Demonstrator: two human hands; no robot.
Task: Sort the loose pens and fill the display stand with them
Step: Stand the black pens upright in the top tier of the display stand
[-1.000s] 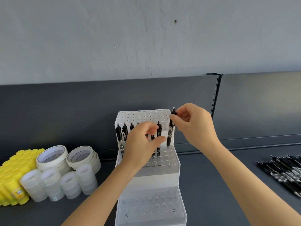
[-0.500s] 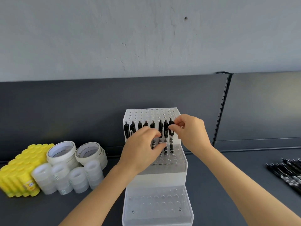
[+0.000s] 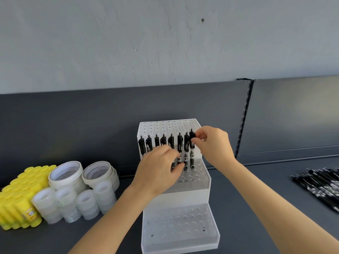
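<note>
A white stepped display stand (image 3: 190, 195) with rows of holes stands on the dark shelf. Several black pens (image 3: 179, 145) stand upright in a row in its middle tier. My right hand (image 3: 212, 145) pinches the top of the rightmost pen (image 3: 191, 153), which sits in a hole of that row. My left hand (image 3: 159, 169) is in front of the same row, its fingertips at the lower part of a pen near the middle; its fingers hide whether they grip it. Loose black pens (image 3: 321, 186) lie in a pile at the far right.
Yellow glue sticks (image 3: 20, 197) stand bunched at the left. Beside them are white tape rolls (image 3: 82, 175) and small clear tape rolls (image 3: 73, 204). The stand's lowest tier (image 3: 179, 226) has bare holes. A dark back panel and a grey wall rise behind the shelf.
The pen in my right hand has gone down from above the stand into the row's rightmost hole. My left hand stayed at the row's front. The camera view shifted slightly.
</note>
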